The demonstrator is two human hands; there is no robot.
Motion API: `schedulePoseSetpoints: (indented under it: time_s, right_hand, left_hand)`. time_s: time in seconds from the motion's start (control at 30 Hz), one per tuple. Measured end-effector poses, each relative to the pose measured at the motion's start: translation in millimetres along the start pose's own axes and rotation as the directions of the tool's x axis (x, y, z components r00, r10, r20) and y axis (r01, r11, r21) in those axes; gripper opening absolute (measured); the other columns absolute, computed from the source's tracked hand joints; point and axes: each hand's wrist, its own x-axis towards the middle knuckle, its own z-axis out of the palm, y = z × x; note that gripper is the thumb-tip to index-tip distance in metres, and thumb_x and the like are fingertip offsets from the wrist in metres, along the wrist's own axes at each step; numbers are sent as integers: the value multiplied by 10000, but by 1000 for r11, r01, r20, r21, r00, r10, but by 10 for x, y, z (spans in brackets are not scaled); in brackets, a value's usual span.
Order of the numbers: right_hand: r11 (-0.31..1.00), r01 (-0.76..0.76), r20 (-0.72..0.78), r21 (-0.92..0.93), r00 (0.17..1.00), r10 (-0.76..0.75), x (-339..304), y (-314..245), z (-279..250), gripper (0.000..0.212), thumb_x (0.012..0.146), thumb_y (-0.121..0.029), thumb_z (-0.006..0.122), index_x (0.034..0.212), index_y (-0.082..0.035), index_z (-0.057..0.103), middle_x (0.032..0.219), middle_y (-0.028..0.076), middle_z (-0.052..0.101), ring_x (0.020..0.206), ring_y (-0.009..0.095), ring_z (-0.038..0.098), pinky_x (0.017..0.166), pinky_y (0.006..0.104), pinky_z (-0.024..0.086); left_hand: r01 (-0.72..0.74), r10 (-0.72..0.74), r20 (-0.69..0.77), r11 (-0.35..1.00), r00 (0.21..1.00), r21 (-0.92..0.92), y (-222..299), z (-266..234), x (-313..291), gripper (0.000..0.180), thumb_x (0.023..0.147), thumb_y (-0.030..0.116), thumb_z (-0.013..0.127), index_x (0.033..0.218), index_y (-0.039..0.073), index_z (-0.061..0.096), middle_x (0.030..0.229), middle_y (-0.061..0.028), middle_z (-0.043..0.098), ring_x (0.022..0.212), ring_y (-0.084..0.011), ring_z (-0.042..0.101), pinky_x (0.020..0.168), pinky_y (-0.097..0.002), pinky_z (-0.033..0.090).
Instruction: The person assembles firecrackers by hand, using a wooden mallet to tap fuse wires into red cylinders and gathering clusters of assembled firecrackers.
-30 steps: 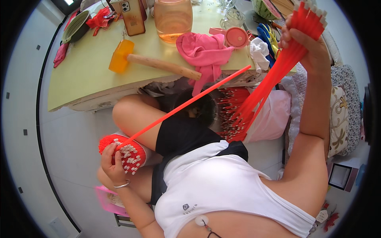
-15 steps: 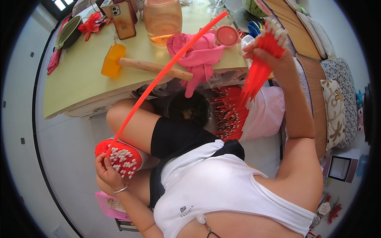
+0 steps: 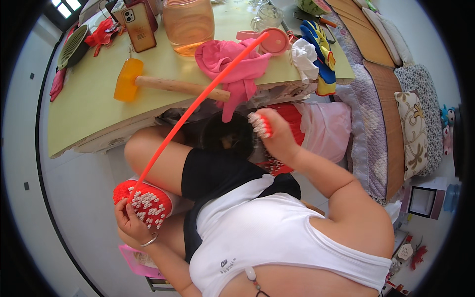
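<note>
My left hand [image 3: 131, 223] is closed, thumb and finger pinching the lower end of a long thin red stick [image 3: 194, 106]. The stick slants up and right, across my leg and over the table. Just beside those fingers, a thick round bundle of red sticks with white ends [image 3: 151, 204] lies on its side between my legs. My right hand [image 3: 281, 136] is closed around a smaller bunch of red sticks [image 3: 260, 124], white tips facing left; the hand hides the rest of the bunch. More red sticks [image 3: 287, 115] lie under the table beyond it.
On the yellow-green table [image 3: 94, 111] lie an orange-headed mallet [image 3: 183, 86], pink gloves [image 3: 232, 64], a phone [image 3: 139, 29], a large jar [image 3: 188, 27] and blue-yellow gloves [image 3: 321, 59]. A dark bucket [image 3: 226, 136] stands below. A pink bag [image 3: 326, 131] is at the right.
My right hand has come down and left with its bunch of red sticks, from beside the table's right end to below its front edge. My left hand still pinches the long stick.
</note>
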Motion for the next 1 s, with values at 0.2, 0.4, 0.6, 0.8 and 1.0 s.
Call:
schedulePoseSetpoints:
  time_s: [0.2,0.4,0.6,0.8,1.0]
  right_hand:
    - [904,144,100,-403,988,-113,-360,622,399,364,707,19,626,1058,-59,571,948,147,597,931,371,564,831,453,429]
    - [898,154,201,-413,977,-75,-615,1120,470,385,680,11,649,1050,-69,582,954,141,604,954,368,562,874,458,406]
    - [956,25,79,-291,997,-2,-802,1057,423,388,690,-2,664,1066,-68,595,1014,154,610,1021,382,557,924,451,401]
    - [763,-7,343,-646,891,298,-1301,2139,341,424,712,-47,665,1129,-92,602,1105,133,635,1086,344,569,957,475,399]
    - [659,-54,288,-750,871,399,-1402,3214,-383,223,853,-76,495,990,-72,671,1003,197,668,983,381,626,899,505,472]
  left_hand:
    - [-35,35,1,999,999,7,-21,4,-4,156,1020,112,559,1089,-15,619,1052,-58,637,986,-151,583,939,-301,459]
    - [-13,13,2,999,1000,33,13,18,-2,152,1019,106,559,1092,-12,621,1059,-64,639,990,-154,584,942,-305,460]
    - [32,-32,-6,999,999,40,-49,-36,-3,153,991,50,550,1094,-27,632,1121,-118,649,1054,-216,595,999,-346,440]
    - [11,-12,13,998,1000,61,77,53,4,154,1003,85,562,1094,-20,629,1094,-90,643,1024,-184,591,964,-330,456]
    - [34,-33,-26,999,999,38,-37,-43,-41,238,984,44,557,1194,-35,636,1184,-134,661,1093,-220,609,1011,-365,447]
